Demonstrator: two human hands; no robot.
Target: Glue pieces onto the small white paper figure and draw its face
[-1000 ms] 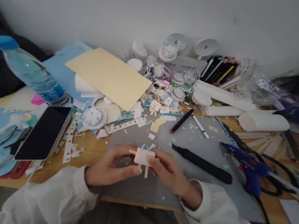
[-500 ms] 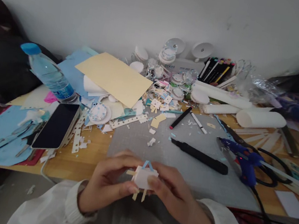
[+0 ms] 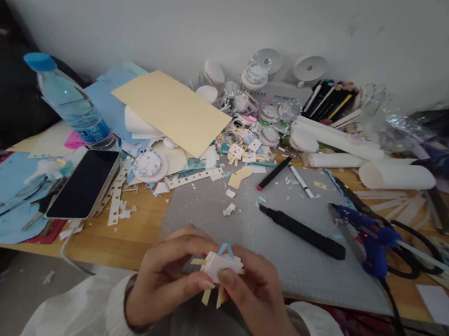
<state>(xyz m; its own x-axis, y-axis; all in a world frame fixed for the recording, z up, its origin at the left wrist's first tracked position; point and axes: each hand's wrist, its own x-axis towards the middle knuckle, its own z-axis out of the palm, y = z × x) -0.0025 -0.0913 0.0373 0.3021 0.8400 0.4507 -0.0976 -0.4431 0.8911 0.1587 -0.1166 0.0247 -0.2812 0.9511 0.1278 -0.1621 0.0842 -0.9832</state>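
Observation:
Between my two hands is a small white paper figure [image 3: 215, 266], with cream paper strips sticking out like arms and legs and a folded blue strip on top. My left hand [image 3: 170, 279] pinches its left side, thumb at the lower edge and fingers behind. From the right, my right hand [image 3: 257, 295] grips it with the thumb pressed on its front face. The figure is upright, just over the front edge of the grey cutting mat [image 3: 195, 214]. A black craft knife [image 3: 303, 233] lies on the mat beyond my right hand.
A blue glue gun [image 3: 375, 237] and black-handled scissors [image 3: 407, 251] lie on the right. A phone [image 3: 84, 185] and a water bottle [image 3: 70, 104] are on the left. Paper scraps, a yellow sheet [image 3: 174, 109], markers [image 3: 331, 102] and white paper rolls [image 3: 396, 177] crowd the back.
The paper figure has shifted slightly right in the view, and its right-hand strip now shows. My right thumb sits a little lower and further left on its face. The camera view has shifted slightly.

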